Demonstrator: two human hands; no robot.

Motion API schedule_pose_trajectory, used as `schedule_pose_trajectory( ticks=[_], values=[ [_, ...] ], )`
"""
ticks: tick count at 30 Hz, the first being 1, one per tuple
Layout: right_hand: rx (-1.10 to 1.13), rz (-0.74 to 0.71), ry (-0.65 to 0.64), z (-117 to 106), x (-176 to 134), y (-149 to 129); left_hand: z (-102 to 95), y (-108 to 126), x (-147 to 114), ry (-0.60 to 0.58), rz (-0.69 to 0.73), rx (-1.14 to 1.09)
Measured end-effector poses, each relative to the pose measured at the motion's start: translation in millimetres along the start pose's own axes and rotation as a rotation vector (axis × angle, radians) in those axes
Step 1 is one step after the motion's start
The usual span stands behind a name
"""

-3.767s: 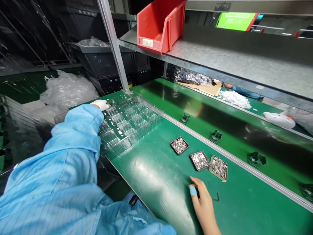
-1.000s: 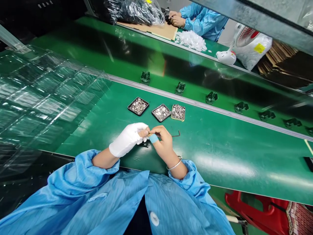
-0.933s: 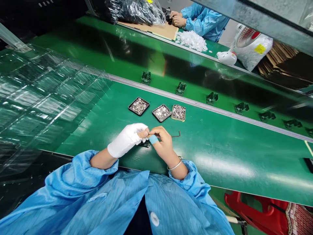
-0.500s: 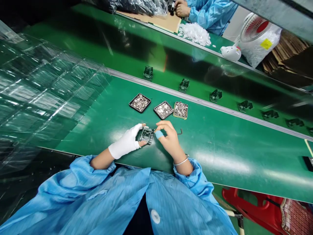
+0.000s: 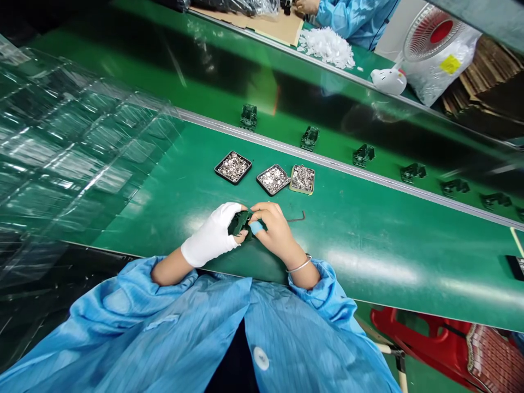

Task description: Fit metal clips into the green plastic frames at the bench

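Observation:
My left hand, in a white fingerless glove, grips a small green circuit board assembly by its edges, tilted above the bench. My right hand, bare with blue tape on a finger, is pinched at the board's right side. Whatever its fingertips hold, if anything, is too small and covered to make out. A thin L-shaped hex key lies just right of that hand. Beyond the hands stand a left tray, a middle tray and a right tray, each full of small shiny metal parts.
Similar board assemblies sit in a row on the green strip behind a metal rail. Clear plastic trays are stacked at left. Across the line are a co-worker's sleeve, white pieces and a fan.
The board assembly has been tilted, its flat component face turned out of sight. My right hand has moved slightly left, closer against the board.

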State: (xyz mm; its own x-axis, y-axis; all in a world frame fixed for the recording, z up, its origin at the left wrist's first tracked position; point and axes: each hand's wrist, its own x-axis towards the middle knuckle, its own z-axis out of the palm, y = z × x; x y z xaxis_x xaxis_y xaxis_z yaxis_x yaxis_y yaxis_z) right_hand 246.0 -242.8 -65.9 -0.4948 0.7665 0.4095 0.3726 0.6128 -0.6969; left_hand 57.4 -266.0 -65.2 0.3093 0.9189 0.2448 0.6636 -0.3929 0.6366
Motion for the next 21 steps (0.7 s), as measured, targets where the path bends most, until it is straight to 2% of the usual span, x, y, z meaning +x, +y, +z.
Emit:
schedule_pose_trajectory(
  ticks=[4,11,17,21],
  values=[
    [-0.005,0.036,-0.029,-1,0,0,-2.0,2,1,-0.044,-0.042,0.013],
    [-0.018,0.058,-0.028,-4,1,-2,-1.3,7,3,-0.036,0.033,0.185],
    [0.002,0.057,-0.061,-4,-1,-1,-7.2,7,2,-0.096,0.037,0.042],
    [0.061,0.072,-0.031,-2,0,-2,-8.5,11,2,-0.102,-0.002,0.104]
  ],
)
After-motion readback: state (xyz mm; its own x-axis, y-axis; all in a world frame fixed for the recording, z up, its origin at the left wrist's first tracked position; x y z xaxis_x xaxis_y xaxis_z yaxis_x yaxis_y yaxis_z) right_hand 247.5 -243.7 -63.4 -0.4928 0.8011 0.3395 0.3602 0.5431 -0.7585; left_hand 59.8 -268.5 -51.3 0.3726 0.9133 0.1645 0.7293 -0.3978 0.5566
